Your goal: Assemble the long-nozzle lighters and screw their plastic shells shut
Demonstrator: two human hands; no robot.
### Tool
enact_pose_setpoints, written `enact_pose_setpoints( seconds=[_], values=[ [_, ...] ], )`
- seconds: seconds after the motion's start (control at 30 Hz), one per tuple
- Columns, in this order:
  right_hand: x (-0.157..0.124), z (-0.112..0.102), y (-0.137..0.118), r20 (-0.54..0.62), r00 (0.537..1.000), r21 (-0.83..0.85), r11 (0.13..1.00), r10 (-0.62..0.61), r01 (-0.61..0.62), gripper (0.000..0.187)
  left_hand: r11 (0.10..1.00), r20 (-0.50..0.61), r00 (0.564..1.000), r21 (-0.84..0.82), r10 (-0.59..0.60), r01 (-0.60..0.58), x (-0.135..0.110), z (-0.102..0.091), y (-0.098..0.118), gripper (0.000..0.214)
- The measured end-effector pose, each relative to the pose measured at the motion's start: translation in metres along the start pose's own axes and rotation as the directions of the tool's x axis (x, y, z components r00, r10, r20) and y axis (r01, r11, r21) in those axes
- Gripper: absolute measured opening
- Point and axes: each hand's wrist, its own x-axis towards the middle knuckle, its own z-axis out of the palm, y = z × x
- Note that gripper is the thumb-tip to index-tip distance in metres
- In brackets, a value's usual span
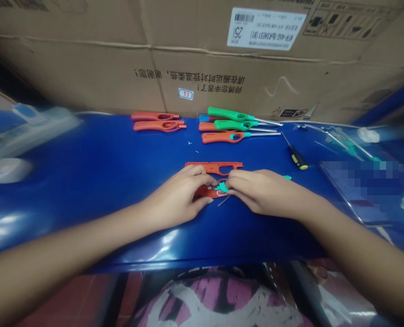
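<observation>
My left hand (193, 193) is closed around an orange lighter shell half (203, 190) that lies low over the blue table. Inside that half sit a green plastic trigger piece (223, 186) and a thin white wire or tube. With thumb and fingers, my right hand (256, 188) pinches the green trigger piece; its fingers cover part of it. Just beyond my hands lies a second orange shell half (215, 168), its hollow side up. A thin grey rod (224, 200) pokes out below my right fingertips.
Several assembled lighters (222, 137), green and orange, lie at the back beside orange lighter bodies (157, 126). A black-and-yellow screwdriver (297, 157) rests to the right, near metal tubes (351, 143) and a dark tablet-like slab (345, 195). A cardboard box (102, 59) stands behind.
</observation>
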Motion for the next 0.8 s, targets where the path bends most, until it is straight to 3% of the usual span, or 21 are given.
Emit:
enact_pose_setpoints(
  seconds=[0.13, 0.6, 0.8],
  values=[
    [-0.0008, 0.0025, -0.0016, 0.010, 0.999, -0.119, 0.992, -0.034, 0.035, 0.018, 0.999, 0.017, 1.000, 0.029, 0.018, -0.018, -0.0006, -0.0015, 0.0018, 0.026],
    [-0.0005, 0.0082, 0.0036, -0.006, 1.000, -0.043, 0.999, -0.031, 0.031, 0.018, 0.996, 0.031, 0.997, 0.056, 0.070, -0.072, -0.0013, -0.0032, 0.0049, 0.022],
    [-0.0014, 0.0084, 0.0038, 0.002, 0.998, -0.111, 0.992, -0.056, 0.055, 0.017, 0.993, 0.032, 0.995, 0.071, 0.089, -0.091, -0.0018, -0.0026, 0.0022, 0.022]
  ],
)
